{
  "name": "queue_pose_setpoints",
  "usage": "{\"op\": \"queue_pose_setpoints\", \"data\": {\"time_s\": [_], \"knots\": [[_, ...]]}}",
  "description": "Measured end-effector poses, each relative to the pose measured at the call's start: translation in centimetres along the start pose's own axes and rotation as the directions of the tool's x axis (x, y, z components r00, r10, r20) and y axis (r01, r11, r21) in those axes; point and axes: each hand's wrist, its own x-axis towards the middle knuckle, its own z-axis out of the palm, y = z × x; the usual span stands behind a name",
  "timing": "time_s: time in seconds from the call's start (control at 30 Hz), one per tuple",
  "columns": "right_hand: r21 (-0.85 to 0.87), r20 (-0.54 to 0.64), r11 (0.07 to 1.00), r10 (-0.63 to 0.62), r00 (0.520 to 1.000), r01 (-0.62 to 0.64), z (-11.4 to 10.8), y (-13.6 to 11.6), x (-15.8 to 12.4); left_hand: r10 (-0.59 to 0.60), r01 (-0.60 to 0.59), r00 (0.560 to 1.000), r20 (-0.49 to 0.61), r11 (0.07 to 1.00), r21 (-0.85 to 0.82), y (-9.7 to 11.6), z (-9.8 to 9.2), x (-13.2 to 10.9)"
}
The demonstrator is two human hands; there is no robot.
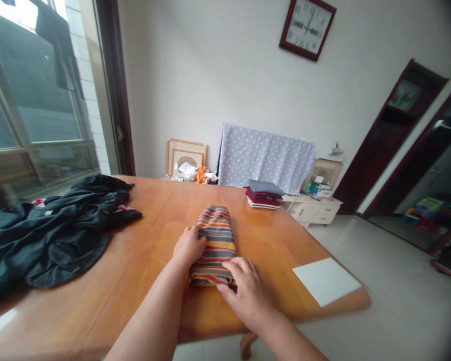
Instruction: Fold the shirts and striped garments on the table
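A striped cloth [216, 240] in orange, yellow, grey and red lies folded into a long bundle on the wooden table [150, 220]. My left hand [190, 245] grips its left side, fingers curled over the fold. My right hand [244, 288] presses down on the bundle's near right corner, fingers slightly spread. Both hands touch only this cloth, and they cover part of it.
A crumpled black garment [48, 235] lies at the table's left. A folded stack of clothes [263, 195] stands beyond the bundle, and a white sheet [326, 281] lies at the right edge. Behind the table are a low white cabinet [311, 210] and a polka-dot cloth [265, 158].
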Motion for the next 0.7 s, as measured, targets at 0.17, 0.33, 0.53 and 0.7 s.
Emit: {"op": "queue_pose_setpoints", "data": {"time_s": [0.17, 0.33, 0.53, 0.7], "knots": [[0.005, -0.028, 1.0, -0.014, 0.999, 0.015, 0.2, 0.7, 0.7, 0.039, -0.039, 0.999, 0.006, 0.998, 0.056, 0.4, -0.2, -0.4], [-0.07, -0.026, 0.997, -0.035, 0.999, 0.033, 0.3, 0.6, 0.8, 0.043, -0.043, 0.999, 0.006, 0.994, 0.099, 0.9, -0.4, -0.9], [-0.156, -0.109, 0.988, -0.004, 0.994, -0.014, 0.9, 0.7, 0.9, 0.075, -0.076, 0.997, 0.009, 0.981, 0.177, 0.8, -0.1, -1.1], [-0.121, -0.14, 0.992, 0.01, 0.99, -0.027, 1.2, 0.8, 1.2, 0.124, -0.121, 0.992, -0.014, 0.982, 0.145, 0.5, -0.2, -1.2]]}}
